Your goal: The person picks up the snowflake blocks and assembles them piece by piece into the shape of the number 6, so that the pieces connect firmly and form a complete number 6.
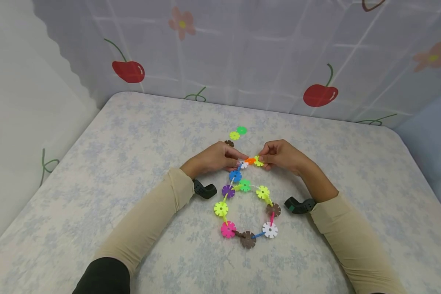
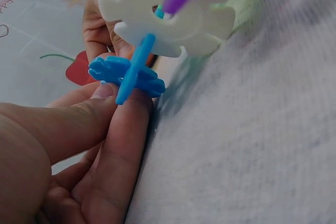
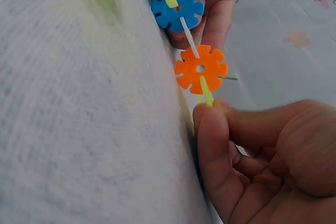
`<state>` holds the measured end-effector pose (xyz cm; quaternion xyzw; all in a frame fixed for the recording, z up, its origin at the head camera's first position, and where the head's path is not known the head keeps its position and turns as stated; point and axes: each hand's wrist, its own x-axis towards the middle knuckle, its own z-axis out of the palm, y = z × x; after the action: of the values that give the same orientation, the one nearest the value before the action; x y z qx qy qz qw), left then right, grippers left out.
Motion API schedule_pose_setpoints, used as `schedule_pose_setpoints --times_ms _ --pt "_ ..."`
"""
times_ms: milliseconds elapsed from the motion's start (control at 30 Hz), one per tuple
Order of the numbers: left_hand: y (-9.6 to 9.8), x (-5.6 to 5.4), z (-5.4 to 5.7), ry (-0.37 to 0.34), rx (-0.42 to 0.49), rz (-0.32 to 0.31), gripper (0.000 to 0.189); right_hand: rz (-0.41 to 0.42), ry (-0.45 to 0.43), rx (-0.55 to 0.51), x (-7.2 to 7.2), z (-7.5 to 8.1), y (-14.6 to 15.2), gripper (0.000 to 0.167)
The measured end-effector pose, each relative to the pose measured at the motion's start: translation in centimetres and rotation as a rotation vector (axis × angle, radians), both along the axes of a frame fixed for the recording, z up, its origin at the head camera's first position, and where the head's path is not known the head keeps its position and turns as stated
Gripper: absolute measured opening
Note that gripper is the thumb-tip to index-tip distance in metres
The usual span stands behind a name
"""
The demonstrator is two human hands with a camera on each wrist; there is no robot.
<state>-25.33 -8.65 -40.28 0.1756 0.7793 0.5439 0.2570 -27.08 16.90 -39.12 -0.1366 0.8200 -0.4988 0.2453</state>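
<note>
A chain of colourful slotted plastic discs lies on the table, with a ring [image 1: 248,239] nearest the person and a tail running away from it. At the tail, my left hand [image 1: 220,157] pinches a blue slotted disc [image 2: 126,76] between thumb and finger. A white disc [image 1: 244,164] and an orange disc [image 3: 201,69] come after it. My right hand [image 1: 283,156] pinches a yellow disc [image 3: 207,92], which meets the orange disc's lower edge. Part of the yellow disc is hidden by the right fingertips.
Beyond the left hand lie loose discs: a green one [image 1: 241,130], a yellow-green one [image 1: 234,135] and a brown one [image 1: 229,143]. The patterned tablecloth [image 1: 150,118] covers the table. A printed curtain [image 1: 235,53] hangs behind the far edge.
</note>
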Motion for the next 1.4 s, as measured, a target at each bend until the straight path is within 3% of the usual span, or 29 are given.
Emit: schedule_pose_setpoints --times_ms 233,500,667,867,1033,1233,1400 --pt "0.0 0.1 0.2 -0.005 0.009 -0.003 0.028 -0.014 0.011 0.023 0.3 0.4 -0.3 0.01" --pt "-0.7 -0.2 0.1 0.013 0.004 -0.087 0.029 0.052 -0.021 -0.024 0.1 0.4 -0.2 0.013" --pt "-0.8 -0.2 0.3 -0.002 0.008 -0.071 0.026 0.074 -0.018 0.012 -0.6 0.7 0.1 0.022" --pt "-0.3 -0.4 0.2 0.032 -0.004 -0.059 0.024 0.056 0.146 0.165 -2.3 1.4 0.8 0.029" --pt "0.0 -0.5 0.2 0.049 -0.016 -0.038 0.024 0.087 0.236 0.254 -4.7 1.8 0.4 0.039" --pt "0.0 -0.5 -0.1 0.075 -0.01 -0.003 0.025 0.232 0.284 0.258 -7.7 1.9 -1.6 0.044" --pt "0.2 -0.4 0.0 0.097 -0.02 0.005 0.027 0.328 0.332 0.341 -8.5 1.7 -2.8 0.043"
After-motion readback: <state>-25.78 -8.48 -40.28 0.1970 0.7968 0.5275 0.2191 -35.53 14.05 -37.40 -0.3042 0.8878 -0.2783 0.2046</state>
